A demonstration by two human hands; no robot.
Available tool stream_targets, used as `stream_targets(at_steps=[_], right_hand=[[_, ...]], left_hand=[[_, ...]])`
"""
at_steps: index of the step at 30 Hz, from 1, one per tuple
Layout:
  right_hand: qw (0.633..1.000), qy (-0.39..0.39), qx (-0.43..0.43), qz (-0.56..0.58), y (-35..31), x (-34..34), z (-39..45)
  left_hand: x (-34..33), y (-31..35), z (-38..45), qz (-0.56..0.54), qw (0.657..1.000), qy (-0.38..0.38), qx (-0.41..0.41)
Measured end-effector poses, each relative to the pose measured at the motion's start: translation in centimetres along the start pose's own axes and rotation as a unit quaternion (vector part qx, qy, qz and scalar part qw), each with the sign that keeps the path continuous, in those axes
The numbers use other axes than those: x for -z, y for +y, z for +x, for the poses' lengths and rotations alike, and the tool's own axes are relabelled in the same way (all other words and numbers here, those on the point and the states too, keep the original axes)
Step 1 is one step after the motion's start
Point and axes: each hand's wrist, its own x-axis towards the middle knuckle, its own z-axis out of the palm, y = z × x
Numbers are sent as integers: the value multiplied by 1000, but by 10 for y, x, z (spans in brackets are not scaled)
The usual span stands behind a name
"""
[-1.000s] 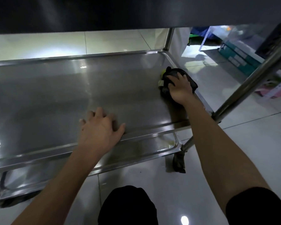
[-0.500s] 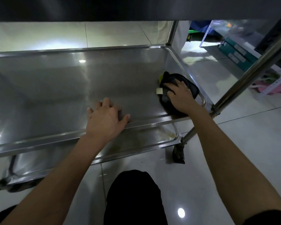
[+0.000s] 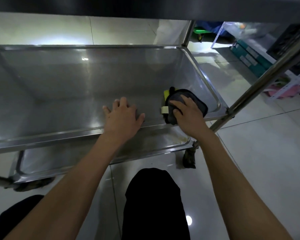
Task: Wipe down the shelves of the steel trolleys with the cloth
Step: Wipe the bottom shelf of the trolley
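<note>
Right hand (image 3: 189,113) presses flat, fingers spread, on the dark cloth (image 3: 185,104) at centre right, near the middle shelf (image 3: 76,87) corner; left hand (image 3: 123,115) braces open. Overlapping, firm strokes would cover best.

Shelf (image 3: 76,87): brushed steel, smooth, dull sheen. Cloth (image 3: 189,97): dark matt fabric, yellow trim. Floor (image 3: 267,153): glossy pale tile, reflecting lights.
</note>
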Motion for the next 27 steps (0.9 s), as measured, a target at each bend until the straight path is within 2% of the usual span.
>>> stream_targets(at_steps=[5,11,19,27], right_hand=[[998,20,59,-8,-59,-26,-18],[993,-23,120,-6,-122,-59,-10],[977,-119,177,-14,-187,-89,38],[975,-111,192,-17,-196,-82,64]], left_hand=[[11,-32,-1,-64,995,-29,-70],[15,-95,-47,-78,995,67,10],[12,-136,-81,-69,993,98,3],[2,-125,-63,-71,991,105,45]])
